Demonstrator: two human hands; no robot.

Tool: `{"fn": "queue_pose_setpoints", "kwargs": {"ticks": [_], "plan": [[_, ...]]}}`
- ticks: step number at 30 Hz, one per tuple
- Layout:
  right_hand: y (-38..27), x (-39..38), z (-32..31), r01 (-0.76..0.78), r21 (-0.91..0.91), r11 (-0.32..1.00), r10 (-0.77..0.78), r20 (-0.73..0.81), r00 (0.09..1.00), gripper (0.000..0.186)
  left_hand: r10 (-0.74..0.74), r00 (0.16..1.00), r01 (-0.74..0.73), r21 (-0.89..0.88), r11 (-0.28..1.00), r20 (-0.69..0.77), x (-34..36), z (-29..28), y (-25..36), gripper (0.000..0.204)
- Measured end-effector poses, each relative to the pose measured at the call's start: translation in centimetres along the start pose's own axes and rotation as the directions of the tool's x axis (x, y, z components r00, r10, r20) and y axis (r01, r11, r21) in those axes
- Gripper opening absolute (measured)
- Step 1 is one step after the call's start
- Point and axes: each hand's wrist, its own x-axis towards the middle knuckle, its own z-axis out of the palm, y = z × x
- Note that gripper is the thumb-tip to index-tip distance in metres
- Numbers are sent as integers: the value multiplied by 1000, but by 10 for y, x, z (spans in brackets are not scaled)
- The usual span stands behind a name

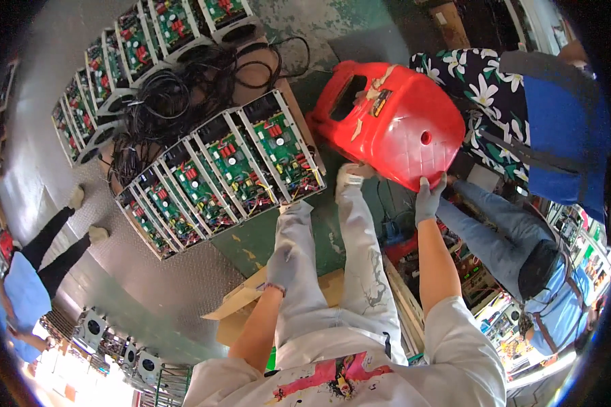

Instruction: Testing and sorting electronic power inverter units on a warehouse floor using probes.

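Observation:
My right hand point(428, 201), in a pale grey glove, grips the near edge of a red plastic chair point(414, 115). The thumb and fingers sit apart on that edge. The chair has a hole in its seat, a cut-out in its backrest and torn tape stuck to it. My left hand point(282, 266), also gloved, lies against my left thigh with nothing visible in it; its fingers look laid flat, though they blend with the pale trousers. Ahead of my feet stands a row of open metal-framed circuit board units point(231, 159).
A second row of units point(139, 47) lies beyond a heap of black cables point(176, 95). Cardboard point(244, 298) rests by my legs. To the right, a person in jeans point(489, 210) bends near electronics, another in floral clothing point(482, 88) stands close. A person point(30, 285) is far left.

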Motion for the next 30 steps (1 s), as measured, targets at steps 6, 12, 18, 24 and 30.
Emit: {"fn": "queue_pose_setpoints", "kwargs": {"ticks": [6,12,18,24,30], "plan": [[2,56,-9,-532,746,401,53,560,827,65,279,936,-350,-495,795,-214,147,17,201,47],[46,100,6,-642,654,399,299,569,766,71,256,966,-239,-264,934,31,276,26,314,72],[63,80,13,-698,711,81,92,692,716,80,612,788,-605,-101,790,68,319,25,301,54],[34,84,56,-684,728,-50,63,685,725,84,656,737,-494,-535,685,160,329,-51,393,46],[-48,93,130,-547,829,-118,261,557,788,79,512,814,-492,-141,859,275,280,-126,494,70]]}}
